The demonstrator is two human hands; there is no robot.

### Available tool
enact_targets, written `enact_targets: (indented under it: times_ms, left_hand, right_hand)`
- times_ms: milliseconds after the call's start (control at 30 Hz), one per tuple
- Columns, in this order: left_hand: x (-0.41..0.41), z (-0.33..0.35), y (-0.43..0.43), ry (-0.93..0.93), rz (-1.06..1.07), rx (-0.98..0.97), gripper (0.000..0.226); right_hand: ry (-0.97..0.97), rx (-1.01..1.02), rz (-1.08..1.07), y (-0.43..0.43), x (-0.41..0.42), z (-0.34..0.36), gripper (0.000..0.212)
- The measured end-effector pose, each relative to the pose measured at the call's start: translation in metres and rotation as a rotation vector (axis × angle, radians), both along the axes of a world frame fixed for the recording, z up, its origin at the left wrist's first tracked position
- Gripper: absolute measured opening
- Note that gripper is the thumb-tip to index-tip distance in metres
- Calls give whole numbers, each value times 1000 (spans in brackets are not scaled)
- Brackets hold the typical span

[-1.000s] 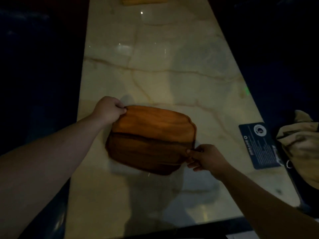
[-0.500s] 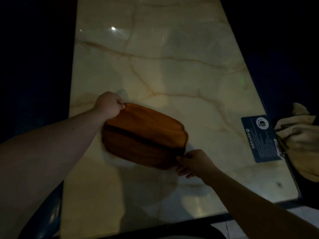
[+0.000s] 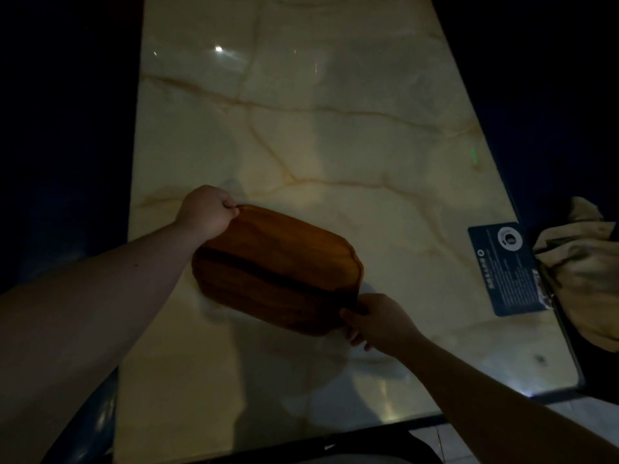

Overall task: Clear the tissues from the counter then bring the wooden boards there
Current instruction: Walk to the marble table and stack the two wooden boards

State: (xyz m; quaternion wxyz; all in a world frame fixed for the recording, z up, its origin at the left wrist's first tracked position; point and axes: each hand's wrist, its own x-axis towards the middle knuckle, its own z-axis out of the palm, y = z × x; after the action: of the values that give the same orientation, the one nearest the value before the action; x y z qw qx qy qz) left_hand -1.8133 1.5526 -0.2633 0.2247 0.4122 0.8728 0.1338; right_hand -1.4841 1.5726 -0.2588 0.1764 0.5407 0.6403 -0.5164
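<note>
Flanking hands-held wooden board [image 3: 278, 266]: dark card [image 3: 505, 266], crumpled cloth [image 3: 582, 272].

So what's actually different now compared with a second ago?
The wooden boards have turned a little and tilted, with the right hand now lower and nearer the person, and the left hand at the far left corner. Nothing was let go: both hands grip the same opposite corners. The dark card and the crumpled cloth keep their places at the counter's right edge.
</note>
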Motion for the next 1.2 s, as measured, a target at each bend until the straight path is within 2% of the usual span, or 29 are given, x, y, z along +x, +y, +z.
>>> enact_targets:
  times_ms: [233, 467, 633, 800, 933, 1100, 1200]
  left_hand:
    - [-1, -2, -4, 55, -25, 16, 19]
    - [-1, -6, -13, 56, -25, 52, 19]
    - [-2, -7, -17, 58, -4, 59, 20]
    - [-6, -5, -42, 70, -15, -19, 26]
    - [-7, -12, -68, 49, -22, -78, 33]
    - [3, -13, -78, 23, 36, -6, 29]
    - [11, -12, -89, -54, 120, 41, 26]
  right_hand:
    - [-1, 130, 96, -1, 5, -3, 26]
    - [-1, 154, 105, -3, 3, -5, 30]
    - [10, 135, 47, -5, 2, -6, 28]
    - [31, 294, -129, -1, 6, -7, 24]
    - [67, 301, -173, 7, -4, -6, 21]
    - [55, 346, -188, 10, -15, -10, 22]
    - [70, 358, -237, 10, -15, -10, 20]
